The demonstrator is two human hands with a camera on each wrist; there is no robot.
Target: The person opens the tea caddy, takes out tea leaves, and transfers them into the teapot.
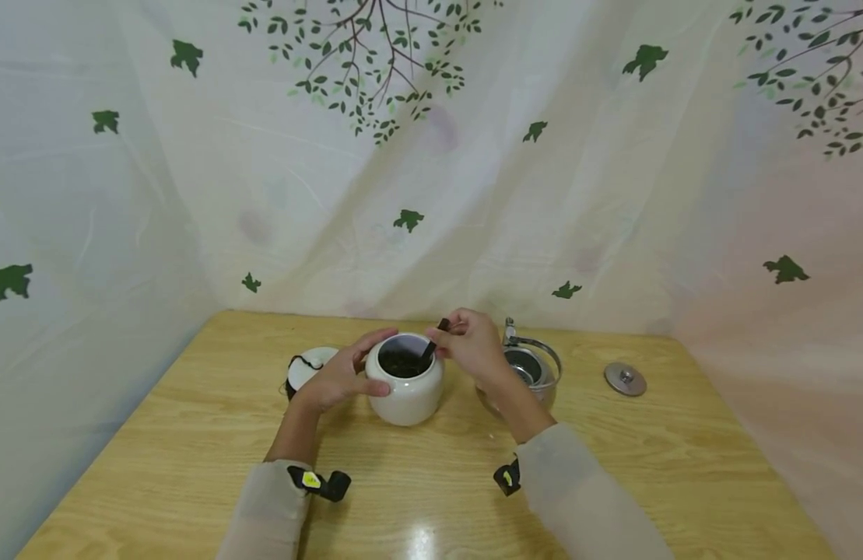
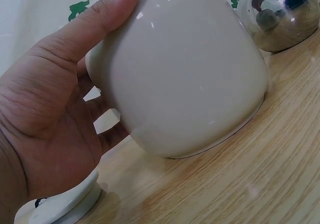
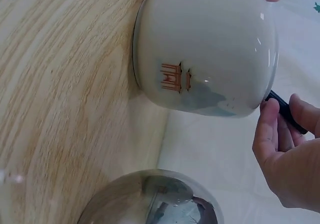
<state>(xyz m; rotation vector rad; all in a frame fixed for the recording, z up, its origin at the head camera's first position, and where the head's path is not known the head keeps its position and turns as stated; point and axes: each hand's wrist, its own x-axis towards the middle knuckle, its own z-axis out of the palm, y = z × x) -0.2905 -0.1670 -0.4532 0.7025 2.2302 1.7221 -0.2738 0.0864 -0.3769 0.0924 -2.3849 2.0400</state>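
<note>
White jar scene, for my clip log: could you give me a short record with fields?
Left hand: grips white jar
Right hand: pinches dark tool, tip inside jar
Jar contents: dark, unidentifiable
Jar lid: off, left of jar
Metal kettle: uncovered, right of jar
Round metal lid: on table, right of kettle

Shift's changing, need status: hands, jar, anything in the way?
Left hand holds white jar; right hand pinches black utensil dipped inside. Jar uncovered, on table. Kettle beside, not blocking its mouth.
</note>
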